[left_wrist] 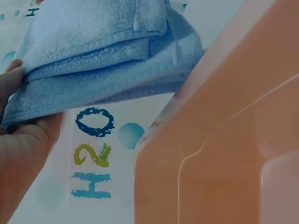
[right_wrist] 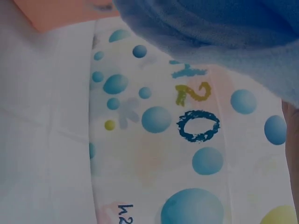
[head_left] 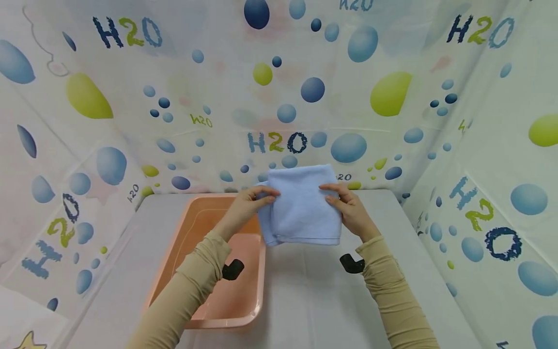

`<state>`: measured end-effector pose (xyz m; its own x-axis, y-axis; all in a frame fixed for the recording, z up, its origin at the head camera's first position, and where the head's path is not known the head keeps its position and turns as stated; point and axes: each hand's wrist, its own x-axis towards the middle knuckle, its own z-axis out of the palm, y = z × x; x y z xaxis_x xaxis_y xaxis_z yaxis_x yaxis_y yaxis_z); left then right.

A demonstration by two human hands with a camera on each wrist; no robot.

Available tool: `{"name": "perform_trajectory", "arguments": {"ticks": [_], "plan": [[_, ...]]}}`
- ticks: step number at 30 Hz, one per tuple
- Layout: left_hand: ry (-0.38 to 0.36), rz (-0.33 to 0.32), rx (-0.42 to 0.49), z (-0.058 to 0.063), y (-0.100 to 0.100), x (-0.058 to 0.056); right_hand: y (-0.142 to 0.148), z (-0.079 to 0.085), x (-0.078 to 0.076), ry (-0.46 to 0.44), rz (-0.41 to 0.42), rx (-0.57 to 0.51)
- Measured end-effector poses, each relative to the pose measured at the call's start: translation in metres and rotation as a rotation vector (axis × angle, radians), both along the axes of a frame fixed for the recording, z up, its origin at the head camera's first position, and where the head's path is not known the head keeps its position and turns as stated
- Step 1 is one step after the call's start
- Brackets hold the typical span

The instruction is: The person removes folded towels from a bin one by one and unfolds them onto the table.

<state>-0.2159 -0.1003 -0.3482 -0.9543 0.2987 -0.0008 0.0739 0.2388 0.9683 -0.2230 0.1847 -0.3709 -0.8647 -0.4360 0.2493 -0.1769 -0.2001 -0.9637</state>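
A folded light blue towel (head_left: pixel 307 208) is held up above the table in the head view, between both hands. The left hand (head_left: pixel 257 198) pinches its left side between thumb and fingers. On the opposite side, the right hand (head_left: pixel 350 206) grips the towel's right edge. In the left wrist view the towel (left_wrist: pixel 107 60) shows several stacked layers with stitched hems, and part of the left hand (left_wrist: pixel 23 144) holds one corner. The right wrist view has the towel (right_wrist: pixel 210 32) across its top, while the right hand's fingers are out of sight there.
An orange plastic basin (head_left: pixel 228 317) stands on the left half of the white table (head_left: pixel 314 300), under the left forearm. Printed sheets with blue and green dots form the back wall (head_left: pixel 226 97) and both sides. A black wrist camera (head_left: pixel 233 270) sits at each sleeve cuff.
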Motion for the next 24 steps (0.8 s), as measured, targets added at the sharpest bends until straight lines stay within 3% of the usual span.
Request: {"name": "perform_trajectory", "arguments": {"ticks": [4, 8, 12, 19, 24], "plan": [[-0.008, -0.036, -0.058, -0.002, 0.006, -0.001, 0.005, -0.003, 0.001, -0.039, 0.001, -0.02], [0.006, -0.084, -0.058, -0.002, 0.012, -0.002, 0.012, -0.005, 0.002, -0.092, -0.033, -0.046], [-0.015, -0.088, -0.04, -0.003, 0.016, -0.004, 0.018, -0.005, 0.002, -0.129, -0.031, -0.046], [-0.057, -0.12, -0.104, -0.01, 0.021, -0.009, 0.029, -0.013, 0.0, -0.161, 0.029, 0.112], [0.011, -0.108, -0.287, -0.017, 0.028, -0.013, 0.033, -0.029, -0.006, -0.159, 0.03, 0.233]]}}
